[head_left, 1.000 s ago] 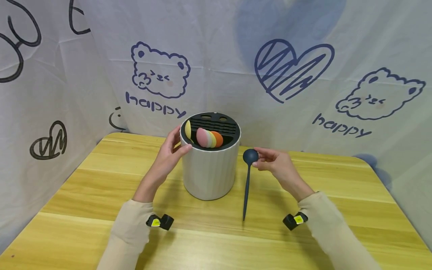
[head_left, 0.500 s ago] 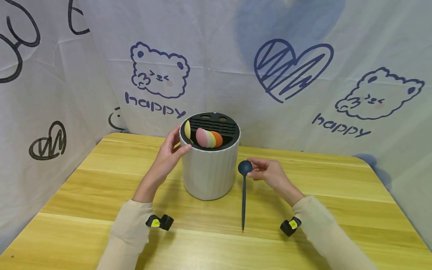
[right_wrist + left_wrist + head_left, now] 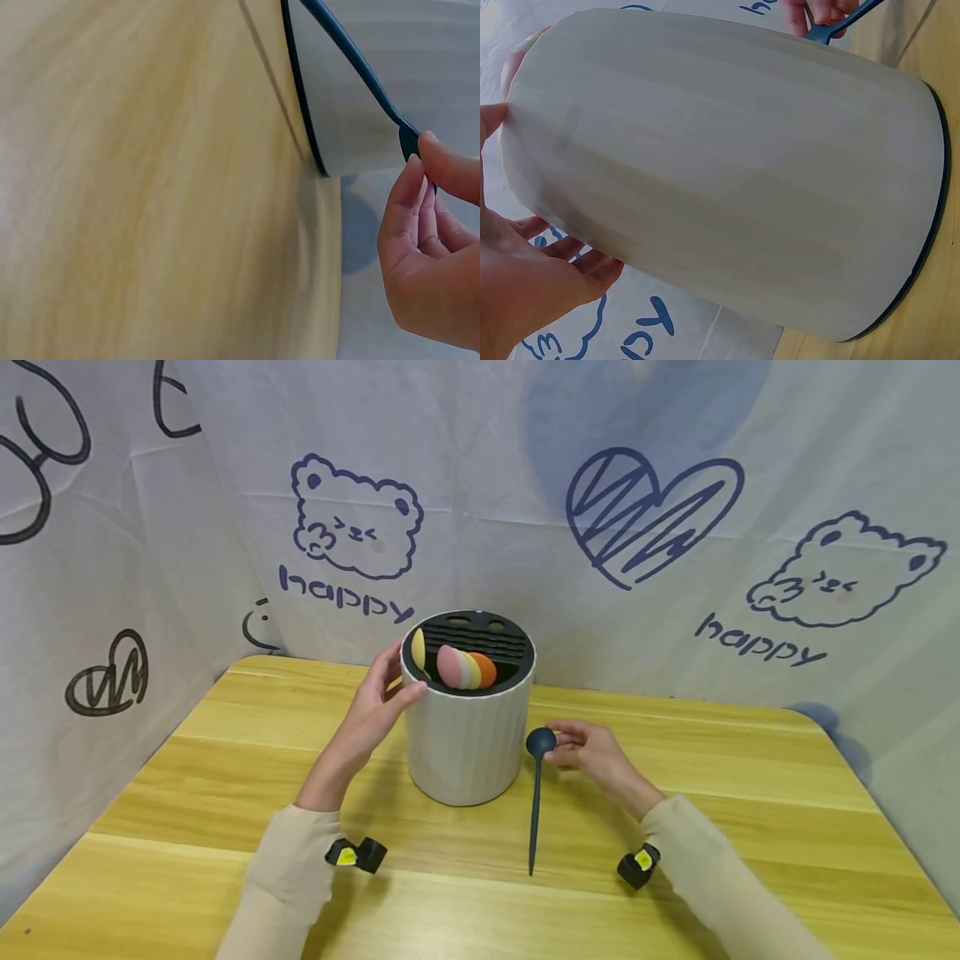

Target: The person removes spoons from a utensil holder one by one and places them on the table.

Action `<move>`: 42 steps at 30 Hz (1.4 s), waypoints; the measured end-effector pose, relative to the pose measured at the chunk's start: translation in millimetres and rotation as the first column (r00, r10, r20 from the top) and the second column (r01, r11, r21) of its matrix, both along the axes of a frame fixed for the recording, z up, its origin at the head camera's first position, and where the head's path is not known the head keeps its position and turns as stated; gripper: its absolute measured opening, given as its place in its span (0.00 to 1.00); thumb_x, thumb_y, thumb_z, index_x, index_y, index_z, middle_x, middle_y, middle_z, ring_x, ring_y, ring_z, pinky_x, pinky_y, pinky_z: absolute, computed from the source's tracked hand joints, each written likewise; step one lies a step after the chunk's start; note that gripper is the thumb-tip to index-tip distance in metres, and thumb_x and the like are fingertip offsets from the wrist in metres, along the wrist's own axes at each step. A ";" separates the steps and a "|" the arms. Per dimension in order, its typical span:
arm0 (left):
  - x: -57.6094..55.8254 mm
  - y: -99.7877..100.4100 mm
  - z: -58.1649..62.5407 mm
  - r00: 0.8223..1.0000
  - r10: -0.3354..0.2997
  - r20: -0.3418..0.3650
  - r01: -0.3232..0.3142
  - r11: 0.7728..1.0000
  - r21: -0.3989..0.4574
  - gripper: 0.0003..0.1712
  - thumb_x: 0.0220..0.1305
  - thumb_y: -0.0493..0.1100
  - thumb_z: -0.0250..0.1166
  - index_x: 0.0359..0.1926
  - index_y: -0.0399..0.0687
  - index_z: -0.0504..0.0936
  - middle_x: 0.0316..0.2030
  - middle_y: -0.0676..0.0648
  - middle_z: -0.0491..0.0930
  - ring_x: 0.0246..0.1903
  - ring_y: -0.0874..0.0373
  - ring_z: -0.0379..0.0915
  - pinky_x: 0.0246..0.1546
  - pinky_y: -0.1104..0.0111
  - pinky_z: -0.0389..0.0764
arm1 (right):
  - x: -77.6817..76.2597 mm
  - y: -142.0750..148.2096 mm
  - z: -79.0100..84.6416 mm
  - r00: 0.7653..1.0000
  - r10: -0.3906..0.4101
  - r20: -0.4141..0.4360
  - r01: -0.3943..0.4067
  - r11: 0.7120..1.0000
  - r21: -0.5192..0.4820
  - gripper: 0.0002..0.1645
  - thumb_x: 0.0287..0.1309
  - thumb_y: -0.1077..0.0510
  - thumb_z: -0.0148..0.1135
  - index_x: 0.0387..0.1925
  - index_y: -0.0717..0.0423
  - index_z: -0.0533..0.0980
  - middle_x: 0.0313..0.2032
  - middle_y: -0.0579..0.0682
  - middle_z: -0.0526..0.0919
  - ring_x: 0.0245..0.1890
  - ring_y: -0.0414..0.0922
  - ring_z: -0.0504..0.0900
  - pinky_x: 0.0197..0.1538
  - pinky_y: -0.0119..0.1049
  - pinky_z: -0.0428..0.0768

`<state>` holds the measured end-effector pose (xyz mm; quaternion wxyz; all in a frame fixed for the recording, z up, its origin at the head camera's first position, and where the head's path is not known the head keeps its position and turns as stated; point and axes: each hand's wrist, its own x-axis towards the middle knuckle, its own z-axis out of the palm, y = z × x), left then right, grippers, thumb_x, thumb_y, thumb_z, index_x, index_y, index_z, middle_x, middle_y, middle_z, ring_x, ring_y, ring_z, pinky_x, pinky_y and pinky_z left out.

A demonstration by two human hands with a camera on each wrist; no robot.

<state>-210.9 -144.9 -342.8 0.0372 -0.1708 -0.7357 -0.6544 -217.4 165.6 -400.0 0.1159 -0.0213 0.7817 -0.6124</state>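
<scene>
A white ribbed utensil holder (image 3: 467, 747) with a black slotted top stands upright on the table. My left hand (image 3: 367, 706) holds it at the upper left, thumb at the rim and fingers around the side. To its right, my right hand (image 3: 600, 758) pinches a dark blue spoon (image 3: 536, 810) by the edge of its round bowl, the long handle pointing down toward me. In the right wrist view the thumb and fingertips meet on the spoon's bowl (image 3: 409, 142). Inside the holder stand a yellow spoon (image 3: 418, 649) and a row of pink, white, yellow and orange spoon heads (image 3: 453, 667).
The wooden table (image 3: 225, 777) reaches back to a white cloth (image 3: 495, 552) printed with bears, hearts and lettering. Slots and two oval holes lie in the back part of the holder's top. A small black camera (image 3: 637, 866) is worn at each wrist.
My right hand has moved the blue spoon down and slightly left, closer to me, keeping its pinch on the bowl. The left hand and the holder have stayed in place.
</scene>
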 end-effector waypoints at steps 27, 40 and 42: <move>-2.5 1.4 0.8 1.000 -0.018 -0.009 0.019 1.000 0.011 0.41 0.65 0.45 0.58 0.74 0.42 0.50 0.71 0.42 0.56 0.68 0.50 0.52 0.69 0.55 0.54 | -6.7 9.3 -23.7 0.997 0.071 0.010 -0.072 0.983 0.166 0.27 0.55 0.69 0.66 0.56 0.74 0.72 0.46 0.62 0.80 0.44 0.49 0.78 0.40 0.32 0.80; -1.0 0.5 1.9 1.000 -0.015 -0.006 0.015 1.000 0.014 0.41 0.65 0.45 0.58 0.74 0.42 0.50 0.71 0.42 0.55 0.68 0.51 0.52 0.69 0.56 0.54 | -4.9 6.0 -25.1 0.997 0.077 -0.002 -0.074 0.969 0.236 0.27 0.55 0.65 0.67 0.56 0.70 0.74 0.45 0.60 0.79 0.44 0.50 0.76 0.36 0.35 0.78; -1.0 0.2 1.3 1.000 -0.015 -0.005 0.015 1.000 0.016 0.42 0.65 0.44 0.57 0.74 0.42 0.50 0.71 0.42 0.55 0.68 0.50 0.52 0.69 0.56 0.54 | -3.7 5.1 -25.4 0.997 0.079 -0.004 -0.076 0.968 0.238 0.26 0.55 0.65 0.67 0.56 0.70 0.74 0.46 0.60 0.79 0.45 0.51 0.76 0.37 0.36 0.79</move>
